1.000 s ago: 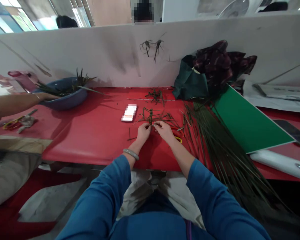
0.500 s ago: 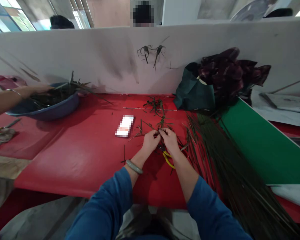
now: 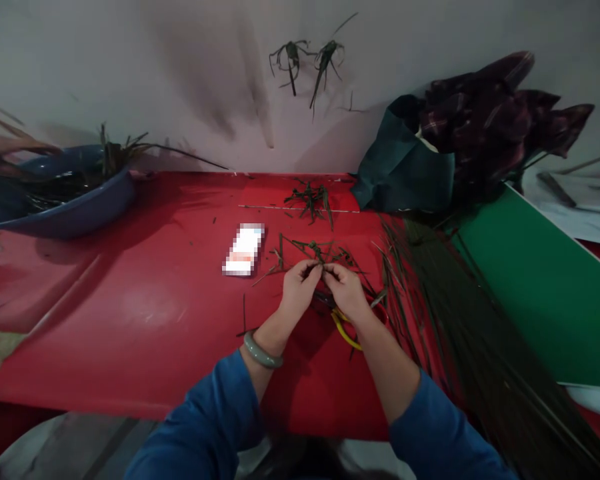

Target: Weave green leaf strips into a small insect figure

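Fingertips of my left hand (image 3: 301,285) and my right hand (image 3: 347,288) meet over the table, both pinched on a small figure woven from dark green leaf strips (image 3: 317,250). Its knotted top and thin ends stick out beyond my fingers; the lower part is hidden. Under my right hand lie scissors with yellow handles (image 3: 347,331), partly covered. Loose leaf scraps (image 3: 279,257) are scattered beside my left hand. Farther back rests a tangled leaf piece (image 3: 310,198). A phone (image 3: 244,250) lies to the left of my hands.
Long leaf strips (image 3: 460,313) run down the right side next to a green board (image 3: 535,287). A dark green bag (image 3: 405,163) stands against the wall. Another person's hand (image 3: 15,150) is over the blue basin (image 3: 80,210). Two woven leaf figures (image 3: 291,60) hang on the wall.
The view has tilted down and closer, so the people beyond the wall are out of sight. My hands stay together on the woven leaf figure. The other person's arm has drawn back left.
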{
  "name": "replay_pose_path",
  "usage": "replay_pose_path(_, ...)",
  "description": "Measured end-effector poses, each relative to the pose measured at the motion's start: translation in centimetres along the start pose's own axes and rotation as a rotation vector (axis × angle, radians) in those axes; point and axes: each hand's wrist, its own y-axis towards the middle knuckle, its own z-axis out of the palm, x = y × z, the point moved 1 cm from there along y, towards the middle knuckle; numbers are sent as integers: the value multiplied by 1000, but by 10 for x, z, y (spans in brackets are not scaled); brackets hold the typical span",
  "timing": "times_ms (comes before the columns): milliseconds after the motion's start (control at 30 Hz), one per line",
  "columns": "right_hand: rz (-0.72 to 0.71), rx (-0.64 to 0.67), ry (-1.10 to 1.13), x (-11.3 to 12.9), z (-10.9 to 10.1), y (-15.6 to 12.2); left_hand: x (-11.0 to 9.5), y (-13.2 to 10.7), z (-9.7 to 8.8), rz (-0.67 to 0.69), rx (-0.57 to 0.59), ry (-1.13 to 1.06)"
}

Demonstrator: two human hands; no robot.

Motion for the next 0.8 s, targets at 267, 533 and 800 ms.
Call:
replay_pose_path(267,-8,60,-21,-4,5,-1,-4,0,-5,-41,-69,-29)
replay_pose_path(533,19,99,-60,-3,8,-3,-4,-1,-6,-52,-138,-64)
replay_pose_path(800,16,117,-65,2,8,-4,-6,-1,-6,-56,-156,-74)
